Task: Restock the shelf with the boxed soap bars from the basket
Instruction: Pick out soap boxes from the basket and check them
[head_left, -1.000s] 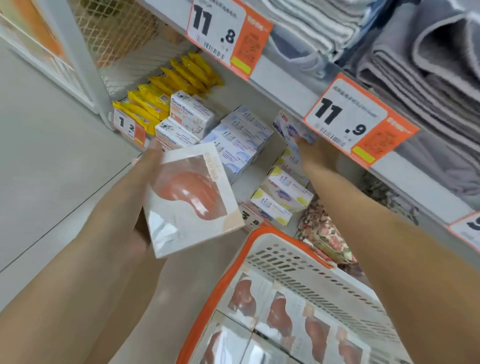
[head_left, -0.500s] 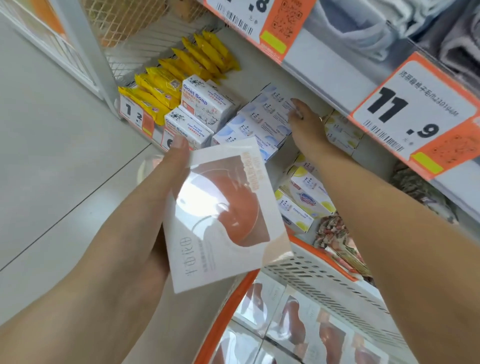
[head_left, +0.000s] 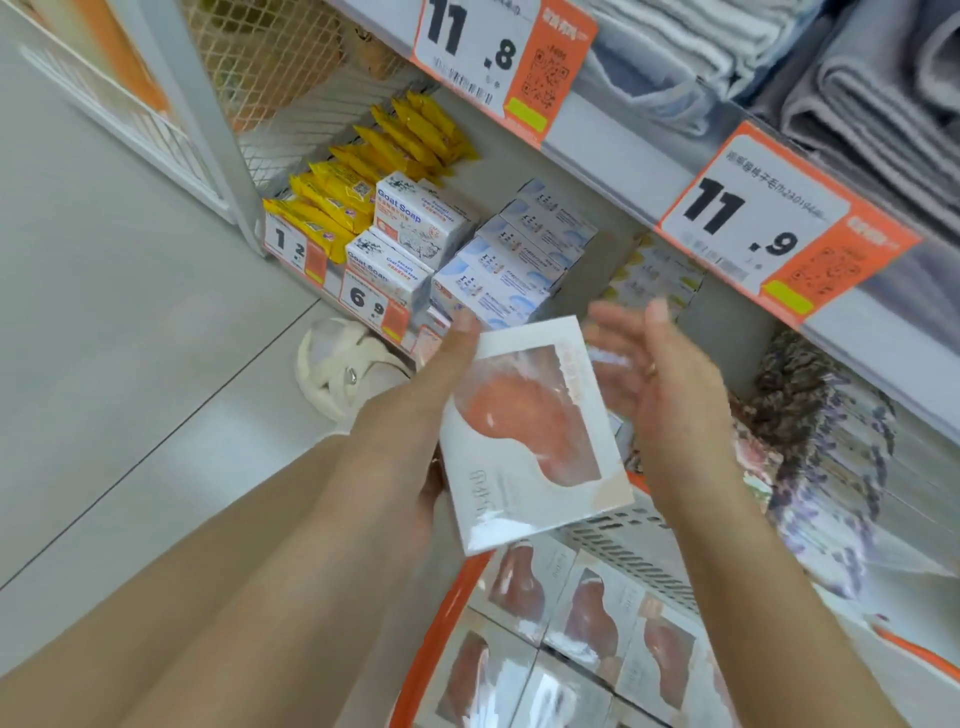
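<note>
My left hand (head_left: 423, 415) holds a white soap box (head_left: 530, 441) with an orange bar showing through its window, tilted in front of the shelf. My right hand (head_left: 649, 369) hovers blurred just right of the box's top edge, fingers spread and holding nothing. Below, the orange-rimmed white basket (head_left: 623, 535) holds several more of the same boxed soap bars (head_left: 587, 618). The low shelf (head_left: 597, 249) behind carries stacked soap boxes.
On the shelf stand Goat Soap boxes (head_left: 410, 218), blue-white boxes (head_left: 524, 254), yellow-white boxes (head_left: 654, 280) and yellow packets (head_left: 363, 171). Price tags (head_left: 769, 228) hang from the upper shelf of folded towels (head_left: 857, 78). A white bag (head_left: 343, 369) lies on the floor. Floral packs (head_left: 810, 426) sit right.
My right hand has pulled back from the blue-white boxes on the shelf to beside the held soap box. The left hand kept hold of the box, shifting it slightly right.
</note>
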